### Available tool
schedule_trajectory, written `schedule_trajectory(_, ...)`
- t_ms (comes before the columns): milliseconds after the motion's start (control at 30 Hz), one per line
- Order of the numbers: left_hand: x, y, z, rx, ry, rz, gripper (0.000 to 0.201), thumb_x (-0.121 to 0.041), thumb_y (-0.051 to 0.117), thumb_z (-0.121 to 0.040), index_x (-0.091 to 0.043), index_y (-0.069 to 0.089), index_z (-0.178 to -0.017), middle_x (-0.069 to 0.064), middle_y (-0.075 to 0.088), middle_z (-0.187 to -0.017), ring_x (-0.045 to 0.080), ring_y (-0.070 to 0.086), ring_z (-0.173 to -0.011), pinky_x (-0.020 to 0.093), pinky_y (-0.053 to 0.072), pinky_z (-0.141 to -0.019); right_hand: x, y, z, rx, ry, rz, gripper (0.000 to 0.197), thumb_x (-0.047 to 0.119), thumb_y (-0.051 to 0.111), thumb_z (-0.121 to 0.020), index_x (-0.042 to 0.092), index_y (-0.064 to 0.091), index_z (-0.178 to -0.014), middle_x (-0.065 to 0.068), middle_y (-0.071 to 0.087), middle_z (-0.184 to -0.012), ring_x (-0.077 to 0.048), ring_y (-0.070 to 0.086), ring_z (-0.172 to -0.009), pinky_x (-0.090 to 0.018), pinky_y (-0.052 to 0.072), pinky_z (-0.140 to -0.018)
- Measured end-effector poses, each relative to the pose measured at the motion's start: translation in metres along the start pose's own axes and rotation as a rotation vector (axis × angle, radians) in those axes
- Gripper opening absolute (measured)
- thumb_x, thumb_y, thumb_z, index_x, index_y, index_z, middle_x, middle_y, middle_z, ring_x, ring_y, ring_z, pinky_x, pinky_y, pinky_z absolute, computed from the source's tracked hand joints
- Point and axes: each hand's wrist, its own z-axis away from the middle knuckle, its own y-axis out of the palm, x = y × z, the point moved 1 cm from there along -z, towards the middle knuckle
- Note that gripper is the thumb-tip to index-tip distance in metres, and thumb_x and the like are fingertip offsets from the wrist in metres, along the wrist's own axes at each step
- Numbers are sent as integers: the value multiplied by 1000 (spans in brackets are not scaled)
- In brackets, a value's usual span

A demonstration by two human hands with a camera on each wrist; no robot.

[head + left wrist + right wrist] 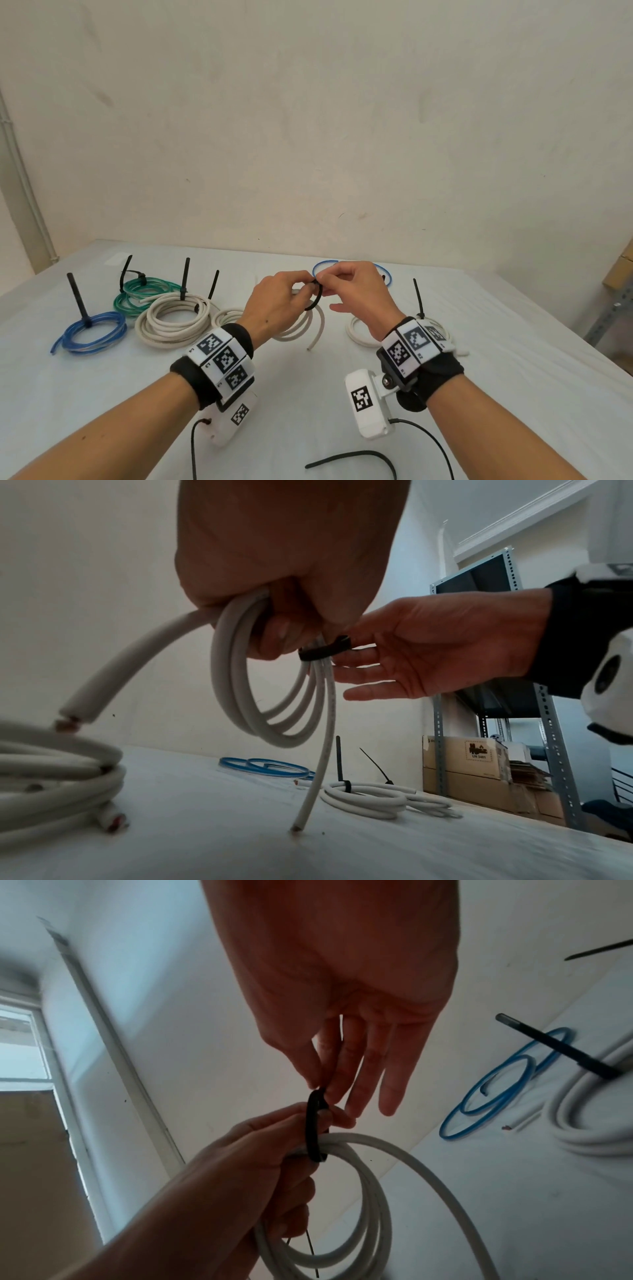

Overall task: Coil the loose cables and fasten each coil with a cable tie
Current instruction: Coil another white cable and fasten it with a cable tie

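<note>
A storeroom or workshop corner: slotted steel shelving (pixel 548 723) (grey), stacked cardboard boxes (pixel 462 761), bare plaster wall (pixel 308 120).

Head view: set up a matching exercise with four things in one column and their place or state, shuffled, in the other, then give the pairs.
Things:
1. white coil
2. green coil
3. spare black tie
4. left hand

Place or state:
A. lies loose on the table's near edge, between the forearms
B. grips a bundle of loops above the table
C. lies tied at the far left, its tie's tail sticking up
D. held up in the air, a black tie looped round it

Pairs: 1-D, 2-C, 3-A, 4-B
</note>
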Motion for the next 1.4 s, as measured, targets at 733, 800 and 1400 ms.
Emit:
schedule_trajectory(733,-9,-15,6,187,-248,722,26,-42,65,-99,-22,79,-107,-4,22,-64,14,20,-54,25,22,-49,-9,3,-3,-241,-249,215,11,28,76,-91,21,77,-83,7,76,-77,-9,72,-79,-29,59,-76)
schedule_trajectory(800,-12,-16,6,194,-261,716,30,-46,70,-94,-18,77,-102,-5,24,-62,15,20,-54,26,20,-50,-8,5,-2,-256,-256,229,10,27,74,-92,21,77,-85,8,75,-77,-6,70,-78,-25,57,-75)
schedule_trajectory(1400,-14,-7,1,168,-357,862,26,-26,61,-102,-14,61,-79,-4,19,-61,12,17,-51,24,17,-45,3,8,-2,-92,-171,-33,15,31,72,-97,17,77,-95,-3,78,-91,-14,72,-88,-34,61,-78)
